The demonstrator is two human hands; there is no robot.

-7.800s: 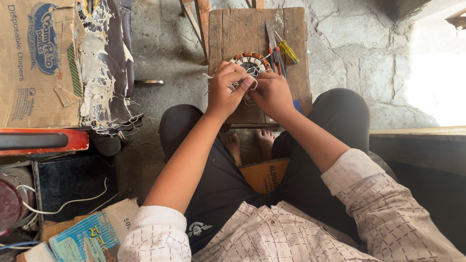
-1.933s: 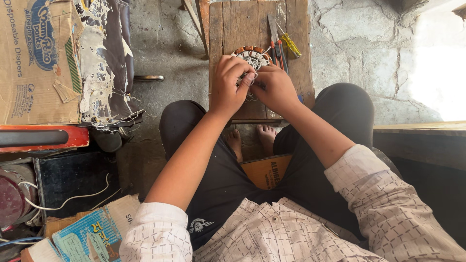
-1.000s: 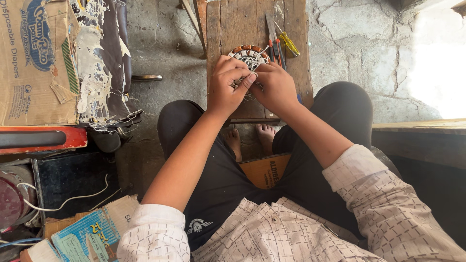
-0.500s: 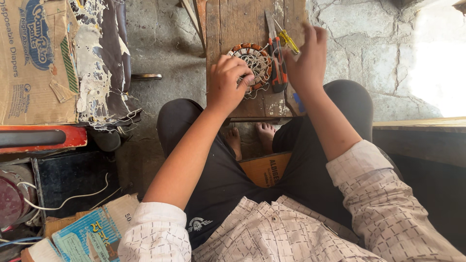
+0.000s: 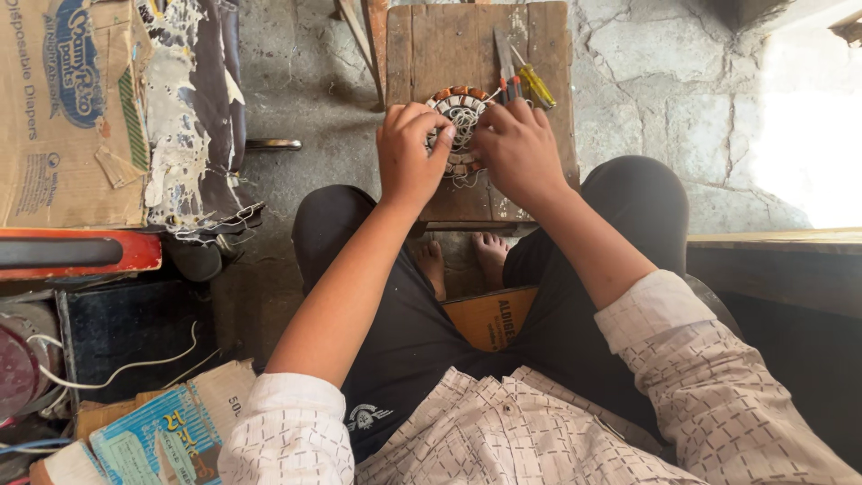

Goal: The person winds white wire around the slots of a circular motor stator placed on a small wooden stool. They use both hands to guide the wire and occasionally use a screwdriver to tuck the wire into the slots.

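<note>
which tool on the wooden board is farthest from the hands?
The yellow-handled screwdriver: it lies clear of the right hand, at the board's right side. The red-handled tool and metal blade lie beside the fingertips.

Both hands work on a round coil of copper and white wire [image 5: 460,121] lying on a small wooden surface [image 5: 431,45]. The left hand [image 5: 409,162] curls its fingers over the coil's left edge; the right hand [image 5: 519,148] covers its right side, fingertips pinched at the windings. Just beyond the right hand lie a yellow-handled screwdriver [image 5: 537,85] and a metal blade [image 5: 503,56] — side by side. A cardboard box [image 5: 63,108] stands well to the left.
</note>
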